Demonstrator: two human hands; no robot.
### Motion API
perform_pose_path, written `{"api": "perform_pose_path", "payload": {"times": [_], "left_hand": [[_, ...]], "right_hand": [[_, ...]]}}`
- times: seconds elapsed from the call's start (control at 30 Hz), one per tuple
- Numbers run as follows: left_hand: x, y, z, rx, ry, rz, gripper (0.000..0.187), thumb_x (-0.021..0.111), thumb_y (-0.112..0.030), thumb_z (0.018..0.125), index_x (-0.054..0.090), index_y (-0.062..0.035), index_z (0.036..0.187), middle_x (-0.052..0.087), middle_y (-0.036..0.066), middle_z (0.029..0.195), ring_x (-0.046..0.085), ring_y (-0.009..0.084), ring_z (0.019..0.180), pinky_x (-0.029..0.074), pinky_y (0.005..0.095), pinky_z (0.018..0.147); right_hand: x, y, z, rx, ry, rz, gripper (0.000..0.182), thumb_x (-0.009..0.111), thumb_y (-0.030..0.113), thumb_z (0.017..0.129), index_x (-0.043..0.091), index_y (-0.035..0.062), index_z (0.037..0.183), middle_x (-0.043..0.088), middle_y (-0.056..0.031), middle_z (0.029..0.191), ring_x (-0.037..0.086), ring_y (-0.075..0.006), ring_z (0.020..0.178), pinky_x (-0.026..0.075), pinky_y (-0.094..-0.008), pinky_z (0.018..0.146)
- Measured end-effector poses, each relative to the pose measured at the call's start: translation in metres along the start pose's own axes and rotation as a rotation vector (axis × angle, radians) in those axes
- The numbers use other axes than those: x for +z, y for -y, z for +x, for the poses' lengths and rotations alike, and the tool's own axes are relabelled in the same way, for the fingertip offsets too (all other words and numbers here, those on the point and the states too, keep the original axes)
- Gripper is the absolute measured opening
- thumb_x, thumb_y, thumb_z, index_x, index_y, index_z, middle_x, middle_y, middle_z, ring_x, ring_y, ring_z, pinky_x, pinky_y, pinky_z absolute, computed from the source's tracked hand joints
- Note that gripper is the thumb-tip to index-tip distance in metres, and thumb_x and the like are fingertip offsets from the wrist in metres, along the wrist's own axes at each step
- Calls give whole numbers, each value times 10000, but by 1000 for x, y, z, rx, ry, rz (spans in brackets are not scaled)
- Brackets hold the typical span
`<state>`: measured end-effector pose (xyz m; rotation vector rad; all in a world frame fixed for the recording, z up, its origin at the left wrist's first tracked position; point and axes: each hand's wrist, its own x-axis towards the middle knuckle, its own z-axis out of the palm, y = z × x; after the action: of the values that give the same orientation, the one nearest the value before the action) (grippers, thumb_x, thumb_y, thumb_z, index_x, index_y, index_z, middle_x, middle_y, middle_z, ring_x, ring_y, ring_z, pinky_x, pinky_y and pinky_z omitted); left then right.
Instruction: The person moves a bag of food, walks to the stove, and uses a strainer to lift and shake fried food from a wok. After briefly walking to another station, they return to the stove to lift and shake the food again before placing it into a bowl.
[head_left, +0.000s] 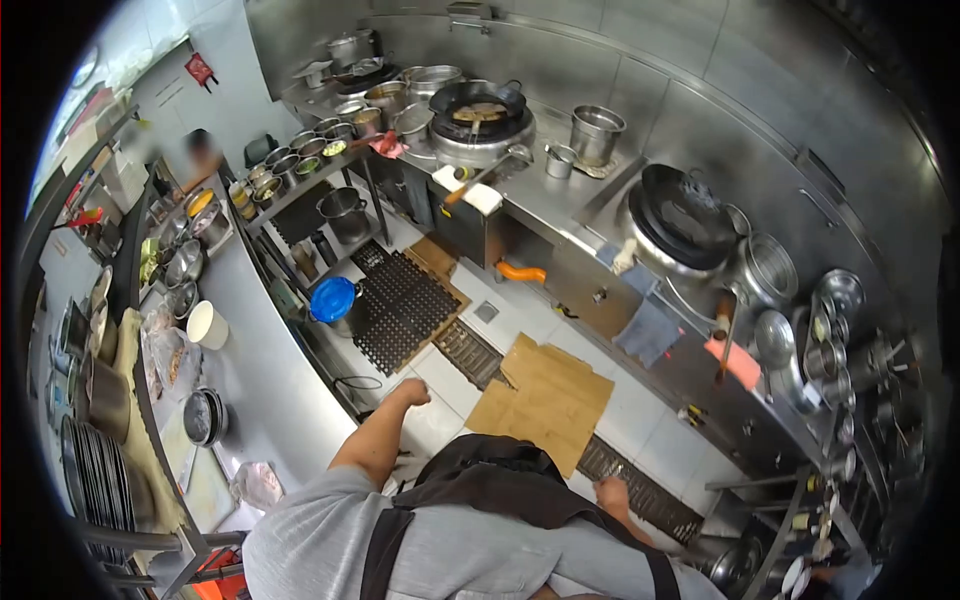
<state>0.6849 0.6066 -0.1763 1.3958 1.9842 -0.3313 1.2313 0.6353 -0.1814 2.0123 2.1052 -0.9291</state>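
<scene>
My left hand (412,391) hangs over the tiled floor, between the steel counter (265,400) and a flattened cardboard sheet (545,395). Its fingers are curled in, and nothing shows in them. Low at my right side, my right hand (611,492) is held above the floor grate (650,505), near the cardboard's lower edge. Its fingers look curled too, but they are small and partly hidden, so whether they hold anything does not show. Neither hand touches a pan or bowl.
Woks (680,215) and pots stand along the stove on the right. A blue-lidded bucket (334,299) is by the black mat (405,310). Stacked bowls (205,417) and a white tub (207,325) sit on the left counter. Another person (203,165) is at the far left.
</scene>
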Motion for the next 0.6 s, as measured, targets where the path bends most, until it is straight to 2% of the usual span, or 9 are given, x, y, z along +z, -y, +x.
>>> {"api": "perform_pose_path", "payload": {"times": [0.1, 0.13, 0.2, 0.27, 0.3, 0.43, 0.5, 0.53, 0.6], "left_hand": [[29, 56, 44, 46, -237, 63, 314, 561, -273, 648, 649, -64, 865, 636, 143, 849, 622, 285, 711, 497, 358, 687], [19, 54, 31, -93, -255, -154, 337, 571, -279, 651, 645, -72, 906, 638, 144, 828, 624, 276, 681, 502, 352, 671], [-7, 46, 7, -250, -276, -385, 363, 581, -286, 654, 641, -80, 946, 639, 144, 806, 627, 267, 652, 506, 345, 655], [-28, 35, -3, -451, -189, -741, 323, 590, -260, 659, 641, -70, 914, 639, 131, 871, 620, 256, 733, 498, 335, 671], [-11, 52, 16, -468, -190, -800, 303, 615, -200, 662, 628, -58, 929, 638, 120, 845, 615, 223, 648, 500, 320, 594], [-5, 79, 33, -629, -130, -1069, 307, 610, -138, 654, 621, -60, 951, 637, 132, 850, 616, 225, 658, 506, 346, 600], [-10, 115, 57, -724, 57, -1222, 385, 620, -86, 633, 608, -75, 1018, 628, 144, 885, 614, 239, 711, 517, 359, 614], [-6, 141, 71, -719, 61, -1213, 385, 620, -86, 633, 608, -75, 1018, 628, 144, 885, 614, 239, 711, 517, 359, 614], [26, 215, 119, -273, 23, -775, 498, 640, -67, 606, 571, -82, 1099, 616, 138, 914, 602, 258, 752, 520, 374, 614]], "right_hand": [[-78, 44, 83, 87, 103, -17, 256, 517, 210, 716, 620, -11, 638, 582, -152, 536, 597, -251, 496, 495, -352, 586], [-107, 69, 100, 96, 138, -140, 245, 514, 195, 717, 616, -9, 626, 578, -145, 521, 596, -237, 483, 495, -346, 580], [-100, 52, 179, -137, -17, -353, 266, 511, 202, 728, 616, -4, 598, 575, -130, 503, 599, -223, 479, 497, -337, 582], [-143, 113, 208, 128, 172, -220, 270, 526, 231, 716, 638, -14, 740, 624, -187, 709, 616, -300, 750, 479, -371, 751], [-136, 115, 242, 88, 185, -255, 275, 526, 235, 720, 637, -13, 768, 620, -212, 775, 604, -314, 806, 477, -376, 756], [-100, 189, 315, -63, 47, -354, 247, 518, 221, 730, 641, 9, 763, 617, -211, 823, 597, -327, 817, 473, -393, 757], [-65, 231, 344, -312, -183, -230, 203, 556, 220, 733, 649, 42, 703, 623, -155, 679, 623, -273, 649, 489, -372, 650], [-49, 253, 351, -268, -38, -160, 178, 552, 204, 729, 650, 57, 748, 622, -165, 724, 615, -297, 678, 482, -381, 666], [-33, 321, 354, -357, 116, -235, 182, 541, 180, 725, 639, 63, 825, 617, -177, 773, 603, -325, 736, 473, -390, 681]]}}
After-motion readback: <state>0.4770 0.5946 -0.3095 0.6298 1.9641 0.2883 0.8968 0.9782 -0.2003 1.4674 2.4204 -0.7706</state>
